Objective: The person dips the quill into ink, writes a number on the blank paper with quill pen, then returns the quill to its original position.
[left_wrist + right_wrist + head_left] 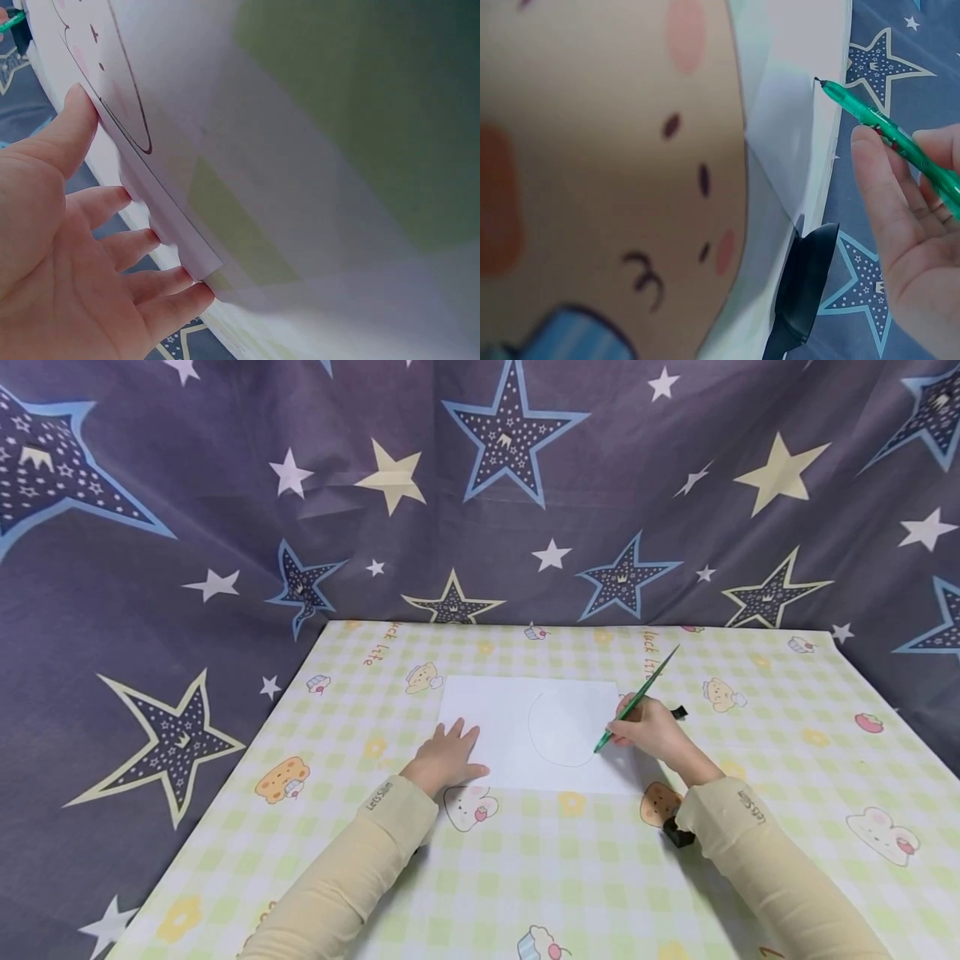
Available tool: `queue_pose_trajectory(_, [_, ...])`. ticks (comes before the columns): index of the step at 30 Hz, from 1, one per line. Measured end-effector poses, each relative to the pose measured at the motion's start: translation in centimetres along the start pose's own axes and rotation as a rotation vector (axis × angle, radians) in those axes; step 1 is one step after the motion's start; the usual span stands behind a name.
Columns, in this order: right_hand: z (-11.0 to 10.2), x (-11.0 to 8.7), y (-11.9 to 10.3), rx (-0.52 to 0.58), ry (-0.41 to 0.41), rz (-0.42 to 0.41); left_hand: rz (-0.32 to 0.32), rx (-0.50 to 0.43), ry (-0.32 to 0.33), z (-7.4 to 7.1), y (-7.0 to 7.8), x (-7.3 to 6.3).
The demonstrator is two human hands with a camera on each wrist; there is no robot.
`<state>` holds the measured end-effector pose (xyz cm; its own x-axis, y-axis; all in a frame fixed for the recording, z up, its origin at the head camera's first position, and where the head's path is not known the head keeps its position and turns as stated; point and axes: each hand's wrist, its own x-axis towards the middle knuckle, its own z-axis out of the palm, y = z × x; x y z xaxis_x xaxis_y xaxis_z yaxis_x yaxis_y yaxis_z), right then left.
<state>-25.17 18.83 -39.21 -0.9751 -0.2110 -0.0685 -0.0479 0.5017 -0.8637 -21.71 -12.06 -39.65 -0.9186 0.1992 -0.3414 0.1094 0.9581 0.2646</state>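
A white sheet of paper (pixel 495 735) lies on the tabletop, with a thin curved line (pixel 531 735) drawn on it like an open loop. My left hand (pixel 444 758) rests on the sheet's left edge, fingers spread. In the left wrist view the fingertips (pixel 176 300) and thumb touch along the paper's edge (pixel 169 240). Slanting up from my right hand (pixel 648 727) is a slim green pen (pixel 637 696), pinched between fingers and thumb. Its dark point meets the paper at the lower right end of the line, as the pen (pixel 889 131) also shows in the right wrist view.
A checked cloth (pixel 600 868) with cartoon prints covers the table. Near the right wrist are black pieces (pixel 678 833), and a black object (pixel 802 292) shows in the right wrist view. Behind the table hangs a dark curtain with stars (pixel 480 527).
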Motion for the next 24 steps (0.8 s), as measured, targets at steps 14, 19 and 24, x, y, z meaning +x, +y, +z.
queue_pose_trajectory(14, [-0.30,0.32,-0.09,-0.007,0.032,0.032,0.003,0.005,0.000,-0.02,0.04,-0.02])
queue_pose_trajectory(19, [-0.24,0.46,0.00,-0.001,0.047,0.030,0.002,0.001,0.000,-0.03,0.00,0.01])
queue_pose_trajectory(24, [-0.20,0.64,0.13,0.019,0.049,0.025,0.000,-0.004,-0.002,0.02,-0.08,0.05])
